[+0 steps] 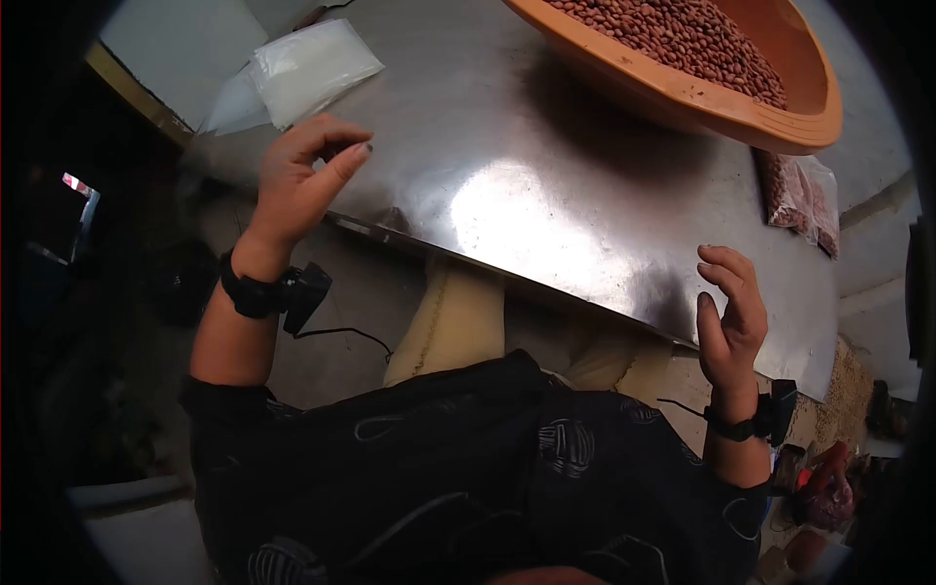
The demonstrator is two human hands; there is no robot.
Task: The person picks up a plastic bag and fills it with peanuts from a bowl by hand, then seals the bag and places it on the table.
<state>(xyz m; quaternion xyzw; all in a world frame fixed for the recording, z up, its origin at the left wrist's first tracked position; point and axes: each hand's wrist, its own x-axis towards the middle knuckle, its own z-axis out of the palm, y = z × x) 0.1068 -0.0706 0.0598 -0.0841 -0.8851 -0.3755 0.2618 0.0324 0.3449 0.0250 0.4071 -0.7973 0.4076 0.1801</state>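
My left hand (309,175) hovers over the left edge of the metal table (429,107), fingers curved and apart from the thumb, with nothing in it. Just beyond it lies a stack of clear plastic bags (317,70). My right hand (731,317) is raised at the table's near right edge, fingers loosely bent and spread, also holding nothing. A large orange basin (663,86) full of reddish-brown beans (682,39) stands at the far right of the table. Filled bags of similar beans (801,200) lie at the table's right edge, beyond my right hand.
Both wrists wear black strapped devices with cables, the left device (307,292) being the more visible. My legs (453,317) are under the near table edge. Loose grains (846,390) and assorted items (829,487) are on the floor at right. A pale surface (180,54) adjoins at upper left.
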